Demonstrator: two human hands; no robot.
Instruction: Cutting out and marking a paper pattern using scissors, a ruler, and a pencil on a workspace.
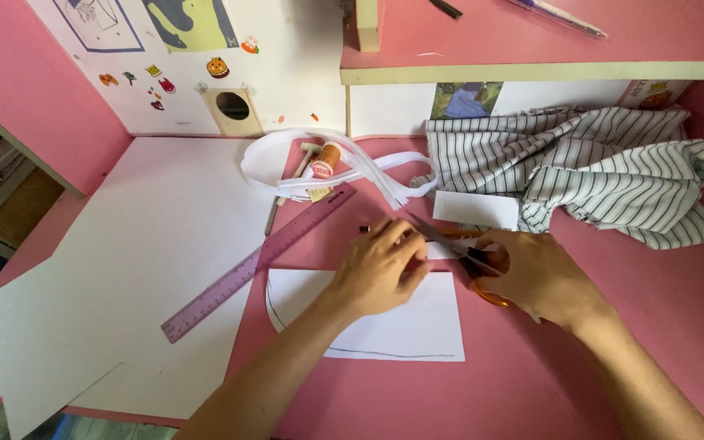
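Bare pink table (629, 326) lies open to the right and near edge — while the striped cloth (605, 163) crowds the back, the purple ruler (258, 262) and white strips (344, 167) block the left-rear approach.

The right hand (543, 277) grips orange scissors (470, 257) over a white paper (385, 322) on the pink counter (613, 326); the left hand (380, 269) presses it, with a purple ruler (258, 261) at nine o'clock.
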